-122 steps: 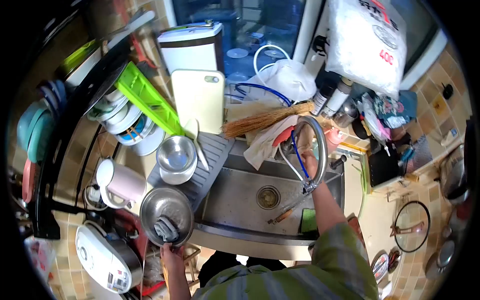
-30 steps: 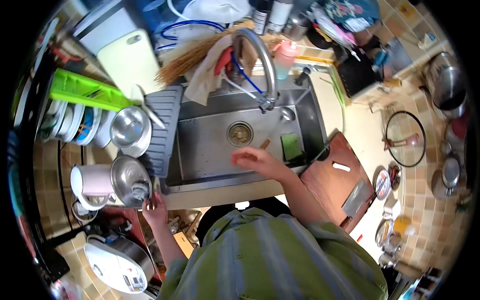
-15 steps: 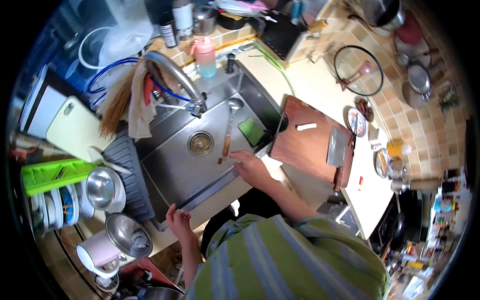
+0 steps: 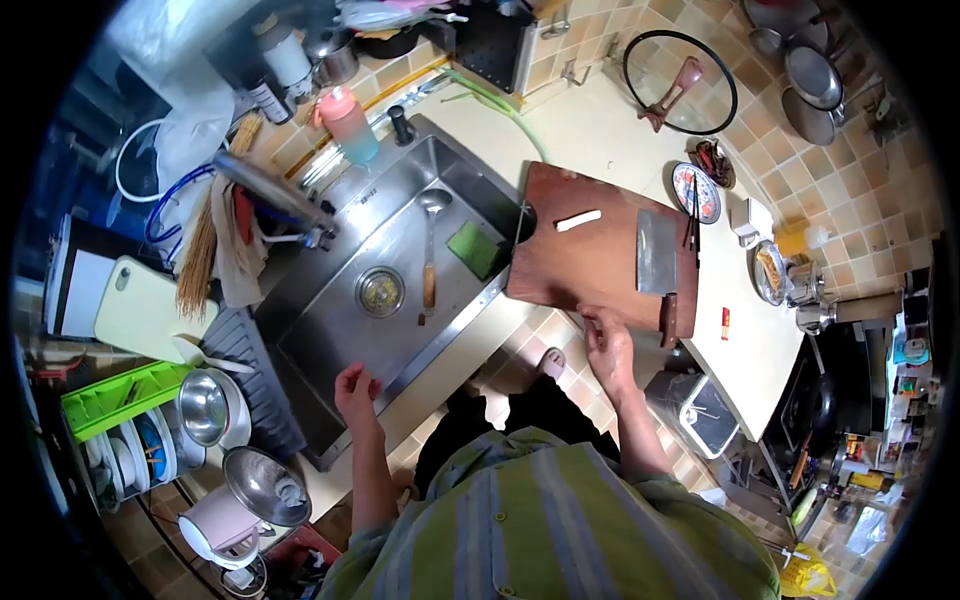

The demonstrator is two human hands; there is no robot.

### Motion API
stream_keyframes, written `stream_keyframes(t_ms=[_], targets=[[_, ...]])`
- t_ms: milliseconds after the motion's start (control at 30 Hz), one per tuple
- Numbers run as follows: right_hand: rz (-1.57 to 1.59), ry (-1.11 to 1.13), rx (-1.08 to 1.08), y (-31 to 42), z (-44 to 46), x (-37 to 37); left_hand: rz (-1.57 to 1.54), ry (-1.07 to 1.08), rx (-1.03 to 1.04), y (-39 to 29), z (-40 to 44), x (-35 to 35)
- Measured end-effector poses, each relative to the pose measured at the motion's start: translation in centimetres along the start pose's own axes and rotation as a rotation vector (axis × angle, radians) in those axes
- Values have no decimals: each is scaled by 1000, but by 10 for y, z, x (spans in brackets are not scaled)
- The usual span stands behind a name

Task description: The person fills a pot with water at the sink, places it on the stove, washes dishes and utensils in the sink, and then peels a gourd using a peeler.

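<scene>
My left hand (image 4: 358, 395) hangs over the sink's (image 4: 310, 355) front edge, empty, its fingers loosely curled and a little apart. At the near edge of the brown wooden cutting board (image 4: 575, 265) is my right hand (image 4: 608, 350), fingers bent and partly spread, with nothing visible in it. Whether its fingertips touch the board I cannot tell. A short white piece (image 4: 578, 220) lies on the board, and a cleaver (image 4: 657, 255) rests along its right side. In the sink are a ladle (image 4: 430, 245) with a wooden handle and a green scouring pad (image 4: 473, 249).
A faucet (image 4: 275, 195) reaches over the sink. Right of the board are a patterned plate (image 4: 696, 193), chopsticks (image 4: 693, 225) and a small red item (image 4: 725, 323). A glass lid (image 4: 680, 82) leans on the tiles. Metal bowls (image 4: 265, 487) and a dish rack (image 4: 130, 405) stand left.
My right hand has moved right, from above the sink beside the ladle's handle to the cutting board's near edge. The view has turned rightward. My left hand stays near the sink's front edge.
</scene>
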State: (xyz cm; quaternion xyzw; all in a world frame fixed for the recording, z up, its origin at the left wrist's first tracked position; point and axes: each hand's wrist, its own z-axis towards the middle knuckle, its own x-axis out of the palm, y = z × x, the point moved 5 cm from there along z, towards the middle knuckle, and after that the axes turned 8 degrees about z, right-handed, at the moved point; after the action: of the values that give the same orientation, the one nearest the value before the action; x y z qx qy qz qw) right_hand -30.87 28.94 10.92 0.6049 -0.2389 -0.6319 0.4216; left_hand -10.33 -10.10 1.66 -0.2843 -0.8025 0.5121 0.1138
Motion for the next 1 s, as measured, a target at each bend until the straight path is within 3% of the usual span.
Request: stream_keyframes(t_ms=[200, 400, 500, 600, 633, 733, 767, 867, 933, 1000], targets=[[118, 133, -69, -20, 24, -21, 91, -11, 58, 19, 0, 53], [486, 263, -47, -31, 44, -61, 298, 60, 71, 34, 51, 107], [526, 256, 23, -43, 43, -86, 531, 138, 73, 48, 100, 142], [440, 151, 22, -53, 33, -109, 1148, 299, 217, 101, 202, 159], [348, 121, 11, -49, 30, -119, 1256, 289, 396, 100, 207, 174], [310, 23, 133, -47, 8, -133, 1488, 264, 573, 134, 241, 195], [289, 16, 211, -45, 0, -136, 1513, 205, 458, 155, 264, 205], [273, -9, 345, -44, -23, -122, 1629, 373, 399, 140, 240, 236], [296, 14, 403, -40, -28, -101, 1643, 170, 483, 137, 229, 245], [288, 82, 389, -34, -23, -79, 1593, 242, 594, 103, 202, 259]])
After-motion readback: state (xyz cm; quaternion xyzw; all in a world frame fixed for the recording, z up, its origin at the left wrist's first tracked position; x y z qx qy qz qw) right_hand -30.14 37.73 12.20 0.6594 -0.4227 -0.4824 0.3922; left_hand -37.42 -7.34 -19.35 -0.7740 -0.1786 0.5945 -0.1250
